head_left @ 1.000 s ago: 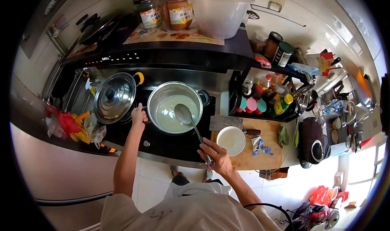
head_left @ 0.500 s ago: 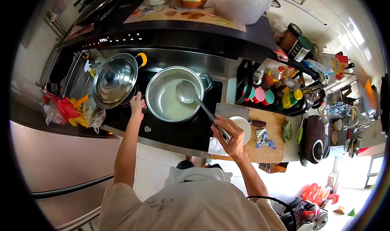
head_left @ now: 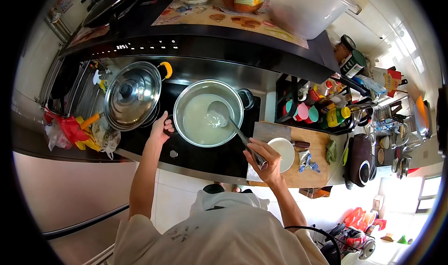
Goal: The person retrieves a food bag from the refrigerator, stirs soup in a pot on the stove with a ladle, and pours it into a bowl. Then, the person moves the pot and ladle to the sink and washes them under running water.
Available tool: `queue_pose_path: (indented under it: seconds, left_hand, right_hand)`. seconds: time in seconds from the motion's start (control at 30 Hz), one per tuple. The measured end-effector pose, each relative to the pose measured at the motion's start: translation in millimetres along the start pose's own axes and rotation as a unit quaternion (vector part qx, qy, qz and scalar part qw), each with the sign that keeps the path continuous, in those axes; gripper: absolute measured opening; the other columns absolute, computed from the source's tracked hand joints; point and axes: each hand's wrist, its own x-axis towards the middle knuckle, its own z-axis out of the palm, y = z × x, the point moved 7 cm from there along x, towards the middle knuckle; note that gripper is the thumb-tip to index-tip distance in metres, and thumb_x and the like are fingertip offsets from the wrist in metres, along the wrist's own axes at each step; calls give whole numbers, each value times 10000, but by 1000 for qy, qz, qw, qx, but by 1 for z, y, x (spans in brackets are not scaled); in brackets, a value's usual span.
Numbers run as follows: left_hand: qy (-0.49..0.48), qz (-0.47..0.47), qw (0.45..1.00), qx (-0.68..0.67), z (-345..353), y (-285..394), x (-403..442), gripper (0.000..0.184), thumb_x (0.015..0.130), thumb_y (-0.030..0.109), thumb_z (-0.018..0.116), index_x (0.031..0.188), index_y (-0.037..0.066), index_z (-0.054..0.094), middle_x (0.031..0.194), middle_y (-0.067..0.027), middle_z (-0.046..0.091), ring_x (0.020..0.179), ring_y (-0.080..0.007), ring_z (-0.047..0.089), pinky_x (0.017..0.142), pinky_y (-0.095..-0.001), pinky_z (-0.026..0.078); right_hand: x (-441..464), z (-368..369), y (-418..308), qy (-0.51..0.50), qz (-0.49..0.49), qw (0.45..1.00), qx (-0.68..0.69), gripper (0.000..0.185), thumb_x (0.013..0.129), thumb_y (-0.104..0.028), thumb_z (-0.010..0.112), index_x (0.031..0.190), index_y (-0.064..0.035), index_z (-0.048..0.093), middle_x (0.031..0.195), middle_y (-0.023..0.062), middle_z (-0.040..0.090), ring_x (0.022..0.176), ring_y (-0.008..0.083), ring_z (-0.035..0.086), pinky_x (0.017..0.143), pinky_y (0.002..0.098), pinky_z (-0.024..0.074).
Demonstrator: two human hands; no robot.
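In the head view, my right hand (head_left: 265,160) is wrapped round the handle of a metal ladle (head_left: 241,136). The ladle's bowl dips into cloudy whitish liquid (head_left: 198,120) inside a steel pot (head_left: 208,84) on the black cooktop. My left hand (head_left: 161,128) is closed on the pot's left side handle, which the fingers mostly hide. Close to my right hand, a white bowl (head_left: 285,158) with pale contents stands on a wooden cutting board (head_left: 310,174). A dark-handled cleaver (head_left: 273,130) lies at the board's back edge.
Left of the pot sits a wok-like pan with a steel lid (head_left: 132,97) and yellow-covered handles. A black range hood (head_left: 196,43) overhangs the cooktop. On the right are a rack of seasoning bottles (head_left: 336,116), a blue-and-white cloth-like bundle (head_left: 307,163) and a green leaf (head_left: 331,151).
The ladle's bowl has gone lower into the liquid, whose surface now ripples. The camera view has shifted slightly. My left hand stays at the pot's handle.
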Motion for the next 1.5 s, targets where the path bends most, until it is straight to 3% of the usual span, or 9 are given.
queue_pose_path:
  seconds: [0.1,0.3,0.7,0.8,0.97,1.17,1.37,1.5]
  left_hand:
    - [27,61,997,43,6,3,-4,241,970,319,518,1022,84,537,551,76,285,407,-39,234,375,-206,202]
    - [28,97,993,55,41,7,-28,263,983,318,483,1057,67,509,557,59,278,396,-45,202,365,-212,182]
    - [-26,132,987,92,99,4,-73,228,995,302,455,1053,84,485,561,47,263,396,-44,187,368,-223,144]
    - [-33,148,983,106,108,1,-85,226,1002,311,442,1090,107,479,561,46,256,397,-41,187,368,-220,141]
    - [-42,164,977,131,113,-2,-96,247,1010,330,424,1137,124,471,558,47,251,399,-36,190,372,-214,141]
    - [-50,162,981,99,111,-10,-108,242,1014,341,409,1125,134,466,557,48,252,403,-36,193,377,-213,149]
    - [-45,184,979,74,108,-26,-125,205,1021,327,396,1062,137,458,554,51,250,406,-36,193,378,-216,153]
    - [-38,214,974,66,112,-43,-142,179,1021,310,401,1037,139,451,550,51,254,407,-38,195,375,-220,156]
  right_hand:
    - [-2,0,-1,0,12,1000,-7,226,732,-36,765,940,-20,679,984,174,683,777,266,688,657,317,549]
    - [-9,-10,3,13,32,999,0,242,732,-45,769,952,-35,668,1015,180,670,807,316,687,670,345,562]
    - [-30,-26,-1,62,26,998,-6,250,725,-2,753,959,-46,675,1064,167,663,792,292,680,669,340,555]
    - [-39,-18,-2,18,-10,1000,-15,240,725,35,738,947,-31,676,1109,188,650,836,284,677,716,341,550]
    - [-43,-8,-8,-80,-135,985,-72,510,622,-56,654,1128,-69,590,1333,169,507,1002,322,609,783,387,548]
    - [-52,-6,-7,-100,-151,975,-131,425,667,-61,634,1091,-53,606,1308,172,526,985,316,614,795,390,543]
    - [-85,-21,-8,-114,-112,983,-87,387,660,-84,660,1042,-31,637,1273,190,554,978,331,622,783,391,542]
    - [-105,-31,-8,-142,-150,975,-86,377,679,-58,620,1055,-33,625,1300,192,527,967,300,617,792,369,539]
